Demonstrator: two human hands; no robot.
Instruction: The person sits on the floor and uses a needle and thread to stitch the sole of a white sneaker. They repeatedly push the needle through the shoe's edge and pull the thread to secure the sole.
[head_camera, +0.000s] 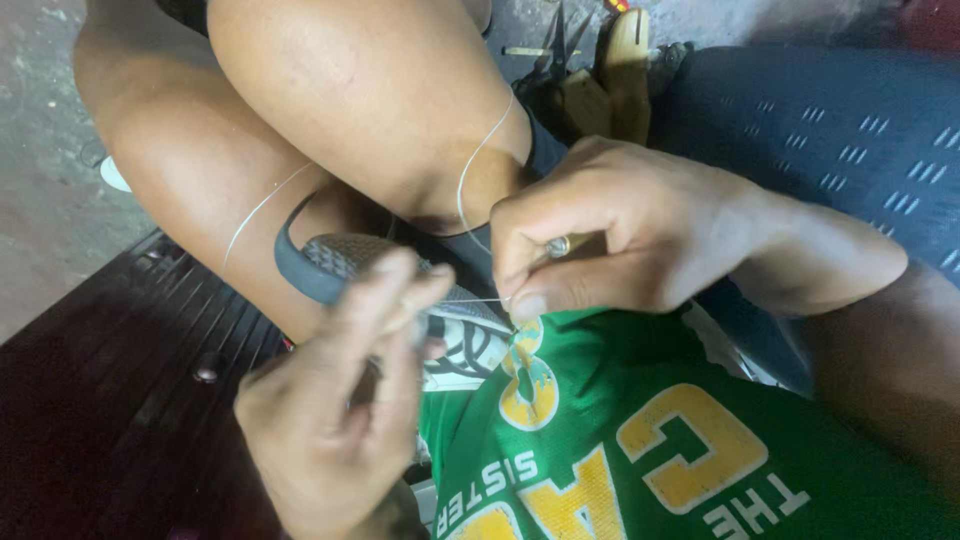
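Right now the right hand (600, 235) has its grip closed on an awl (560, 245) (left hand (335, 420) blurred) at the shoe (440, 320).

The right hand (610, 235) is reaching in from the right side, its forearm running off toward the lower right, its back turned up and its wrist bent slightly downward. Its fingers are curling tightly inward, with the thumb pressing flat against the side of the forefinger in a firm pinch. The left hand (340, 410) is rising from the lower edge, blurred, fingers pointing up and drawn together at their tips, just beside the right thumb.
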